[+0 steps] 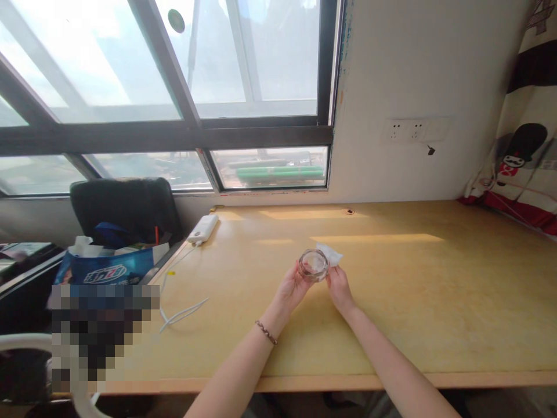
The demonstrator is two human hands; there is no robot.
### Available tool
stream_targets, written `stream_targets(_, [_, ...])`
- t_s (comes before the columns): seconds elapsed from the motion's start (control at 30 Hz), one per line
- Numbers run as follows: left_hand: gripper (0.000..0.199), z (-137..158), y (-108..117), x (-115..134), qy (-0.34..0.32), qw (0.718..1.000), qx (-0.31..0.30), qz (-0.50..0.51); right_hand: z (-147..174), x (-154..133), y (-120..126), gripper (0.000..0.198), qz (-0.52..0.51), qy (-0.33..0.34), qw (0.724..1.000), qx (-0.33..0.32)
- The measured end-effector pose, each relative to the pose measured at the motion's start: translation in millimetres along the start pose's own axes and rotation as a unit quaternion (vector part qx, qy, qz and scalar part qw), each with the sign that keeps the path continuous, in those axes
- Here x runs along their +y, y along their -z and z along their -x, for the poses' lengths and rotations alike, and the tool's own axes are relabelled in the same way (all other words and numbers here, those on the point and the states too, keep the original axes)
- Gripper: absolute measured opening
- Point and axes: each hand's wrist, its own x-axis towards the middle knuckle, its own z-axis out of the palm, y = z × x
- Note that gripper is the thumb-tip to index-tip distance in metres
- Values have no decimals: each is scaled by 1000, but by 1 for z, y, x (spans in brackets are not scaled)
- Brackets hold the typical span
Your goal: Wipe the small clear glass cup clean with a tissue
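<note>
Above the middle of the wooden desk, my left hand (296, 285) is closed around the left side of a round, clear glass dish (314, 265). The dish has a thick, faceted rim, and I look into it from above. My right hand (342, 288), at the dish's right side, pinches a white tissue (331, 254) that sticks out beyond the fingers. Part of the tissue lies against the glass. The right fingertips are partly hidden behind the rim, so whether they also grip the dish cannot be told.
The desk (435, 302) spans the view. A white power strip (203, 229) lies at its left edge, with a white cable (183, 314) trailing down. Beyond that edge are a black chair (126, 203) and a blue bag (108, 270). A patterned curtain (522, 145) hangs at right.
</note>
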Motion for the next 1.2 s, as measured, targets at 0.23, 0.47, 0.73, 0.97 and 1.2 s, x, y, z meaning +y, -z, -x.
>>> stream_targets(0.23, [11,-5,3,1,-26,999,34,16,7,-15,3,35,187,140,972,-35])
stream_targets(0.47, [13,-10,11,1,-75,996,38,-44,18,-21,-5,50,396,309,841,-200])
stream_targets(0.73, [14,4,-5,-16,-55,985,5,-163,14,-24,-2,51,408,310,838,-186])
stream_targets(0.97, [14,7,-4,-11,-40,990,-9,-134,-2,-15,9,35,280,173,943,-45])
stream_targets(1.2, [12,-1,3,-2,-47,997,24,-51,-4,-8,9,32,226,69,970,-46])
